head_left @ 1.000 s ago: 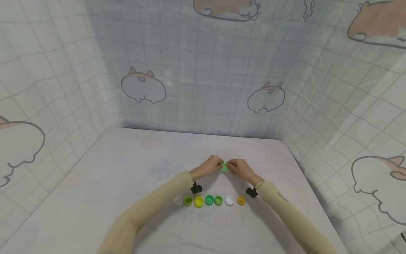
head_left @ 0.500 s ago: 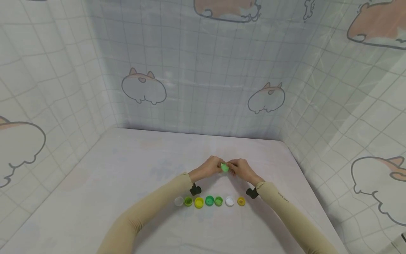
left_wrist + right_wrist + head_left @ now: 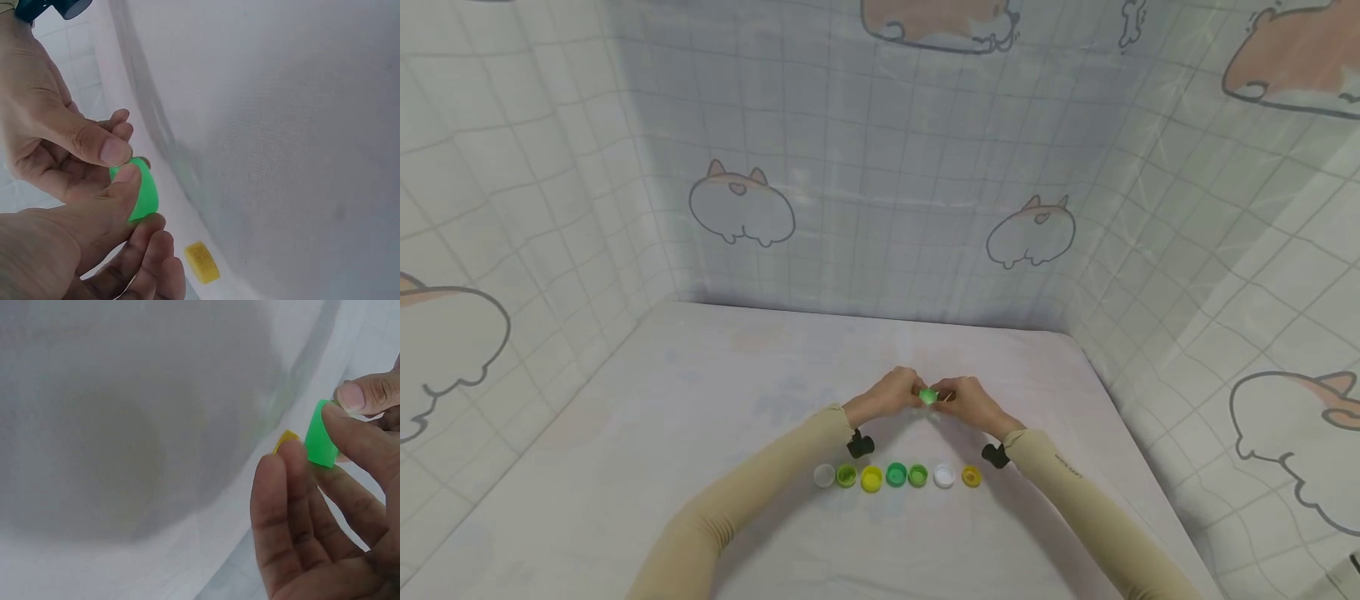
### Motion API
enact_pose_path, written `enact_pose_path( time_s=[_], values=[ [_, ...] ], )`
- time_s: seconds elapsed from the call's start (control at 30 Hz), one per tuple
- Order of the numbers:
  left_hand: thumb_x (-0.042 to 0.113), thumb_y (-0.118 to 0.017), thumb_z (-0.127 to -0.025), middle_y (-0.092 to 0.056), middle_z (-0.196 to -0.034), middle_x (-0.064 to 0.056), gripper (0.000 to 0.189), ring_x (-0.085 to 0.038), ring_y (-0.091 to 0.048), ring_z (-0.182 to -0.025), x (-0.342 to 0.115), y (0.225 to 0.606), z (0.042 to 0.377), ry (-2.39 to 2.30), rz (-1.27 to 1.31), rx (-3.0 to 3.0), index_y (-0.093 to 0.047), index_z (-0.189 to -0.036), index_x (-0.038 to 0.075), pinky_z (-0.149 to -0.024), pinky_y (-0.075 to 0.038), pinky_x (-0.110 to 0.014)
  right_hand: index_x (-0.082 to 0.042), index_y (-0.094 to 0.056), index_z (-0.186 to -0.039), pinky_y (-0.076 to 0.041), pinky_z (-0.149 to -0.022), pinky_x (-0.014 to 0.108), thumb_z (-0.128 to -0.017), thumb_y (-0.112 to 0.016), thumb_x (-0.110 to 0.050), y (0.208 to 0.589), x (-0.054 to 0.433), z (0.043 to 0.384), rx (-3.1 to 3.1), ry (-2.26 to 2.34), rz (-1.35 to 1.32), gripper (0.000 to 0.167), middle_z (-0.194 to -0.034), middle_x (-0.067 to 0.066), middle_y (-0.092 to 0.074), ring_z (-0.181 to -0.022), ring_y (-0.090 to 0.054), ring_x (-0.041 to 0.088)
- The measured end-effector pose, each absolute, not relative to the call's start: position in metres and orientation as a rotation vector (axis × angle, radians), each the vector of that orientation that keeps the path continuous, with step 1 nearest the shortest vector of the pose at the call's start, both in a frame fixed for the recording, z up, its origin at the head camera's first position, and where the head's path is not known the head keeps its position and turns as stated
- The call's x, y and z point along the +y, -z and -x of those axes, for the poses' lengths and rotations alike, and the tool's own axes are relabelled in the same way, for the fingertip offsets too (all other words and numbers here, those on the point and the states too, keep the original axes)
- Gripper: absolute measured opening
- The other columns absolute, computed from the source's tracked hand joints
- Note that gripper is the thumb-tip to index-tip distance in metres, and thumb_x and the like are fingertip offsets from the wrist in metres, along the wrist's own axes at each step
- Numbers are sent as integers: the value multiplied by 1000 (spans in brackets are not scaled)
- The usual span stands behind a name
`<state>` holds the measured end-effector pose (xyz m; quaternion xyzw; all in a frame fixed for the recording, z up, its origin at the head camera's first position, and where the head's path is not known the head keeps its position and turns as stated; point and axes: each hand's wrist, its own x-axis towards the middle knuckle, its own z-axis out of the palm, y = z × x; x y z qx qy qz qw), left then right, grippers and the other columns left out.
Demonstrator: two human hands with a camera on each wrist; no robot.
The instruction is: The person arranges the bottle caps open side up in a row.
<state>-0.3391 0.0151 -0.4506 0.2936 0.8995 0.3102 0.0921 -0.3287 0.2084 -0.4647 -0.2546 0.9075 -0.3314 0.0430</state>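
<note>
My left hand (image 3: 892, 392) and right hand (image 3: 970, 400) meet above the table, both pinching a small bright green piece (image 3: 928, 397). In the left wrist view the green piece (image 3: 147, 195) looks smooth with a rounded edge; my left hand's thumb lies over it and fingers support it below. The right hand (image 3: 62, 134) takes its upper end between thumb and fingers. From the right wrist the green piece (image 3: 321, 437) appears as a slanted rectangle, held by my right hand (image 3: 337, 531), with the left thumb at its top. Its exact kind cannot be told.
Nearer the person, several small caps stand in a row: clear (image 3: 824, 476), green (image 3: 847, 476), yellow (image 3: 872, 478), teal (image 3: 897, 474), another green (image 3: 918, 475), white (image 3: 944, 476) and orange-yellow (image 3: 972, 476). A white cloth (image 3: 737, 358) covers the table; patterned curtains (image 3: 880, 208) enclose it.
The green piece has been turned between the fingers: it showed a rounder face half a second ago and looks narrower now. Both hands have stayed nearly in place. The caps have not moved.
</note>
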Motion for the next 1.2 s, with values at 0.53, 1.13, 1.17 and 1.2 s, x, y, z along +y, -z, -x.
enact_pose_path(
  time_s=[0.53, 1.13, 1.17, 1.2],
  values=[
    [7, -76, -81, -75, -83, -9, 18, -4, -51, -60, 16, 452, 336, -924, -912, 2655, -75, -97, -1, -55, -42, -16, -8, -75, -105, -49, -60, 20, -81, -77, -17, 461, 210, 325, 2829, 916, 826, 25, -96, 5, -74, -75, -62, 8],
    [12, -79, -79, -70, -71, -2, 14, -2, -46, -55, 49, 431, 291, -943, -882, 2673, -76, -89, 1, -51, -39, -15, -12, -73, -110, -50, -65, 23, -82, -77, -30, 435, 255, 292, 2700, 905, 872, 34, -101, -3, -72, -80, -61, 10],
    [13, -79, -79, -71, -72, -1, 15, -2, -47, -56, 52, 430, 288, -932, -886, 2682, -76, -89, 1, -51, -40, -15, -14, -73, -109, -50, -65, 23, -82, -77, -31, 434, 257, 289, 2694, 907, 877, 33, -100, -4, -72, -80, -61, 9],
    [13, -79, -79, -72, -74, -2, 16, -1, -49, -57, 54, 430, 285, -926, -886, 2688, -76, -90, 1, -52, -41, -15, -15, -73, -109, -50, -66, 23, -82, -77, -31, 434, 260, 287, 2692, 907, 886, 32, -100, -5, -72, -80, -60, 9]
  ],
)
